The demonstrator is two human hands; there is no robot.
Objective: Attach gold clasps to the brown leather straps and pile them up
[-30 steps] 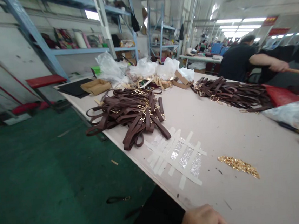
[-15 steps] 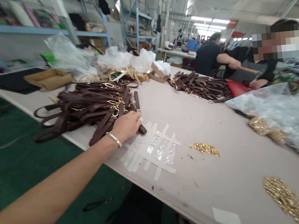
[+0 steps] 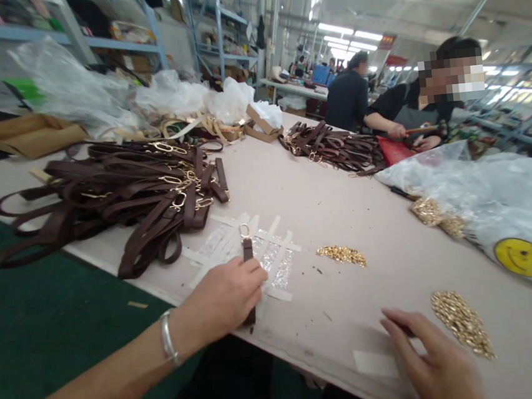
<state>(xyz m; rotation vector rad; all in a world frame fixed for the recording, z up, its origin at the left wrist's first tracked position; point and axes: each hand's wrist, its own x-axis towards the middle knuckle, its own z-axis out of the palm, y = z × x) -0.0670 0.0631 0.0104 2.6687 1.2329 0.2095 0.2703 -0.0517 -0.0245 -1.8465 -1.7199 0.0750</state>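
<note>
1. Two hands at the near side of the bench (image 3: 307, 333): right hand (image 3: 434, 359) loosely curled, nothing seen in its grasp, just beside a pile of gold metal pieces (image 3: 462, 325).
2. Left hand (image 3: 228, 294) grasps one brown strap (image 3: 248, 250) near the bench edge, gold clasp pointing away from the wearer. Strap lies over the taped patch (image 3: 280, 273); contact with it cannot be told.
3. Second, smaller gold pile (image 3: 341, 255), beyond the patch's right side, loose.
4. Large strap heap (image 3: 143, 192) on the left, clasps showing. Progress, as judged: one strap singled out, many left heaped; finished or unfinished, cannot tell.
5. Farther right: clear plastic bag (image 3: 515, 200); another strap heap (image 3: 336, 149), not in the wearer's hands.
6. Beyond: a co-worker (image 3: 402, 101) holding a wooden-handled tool.
</note>
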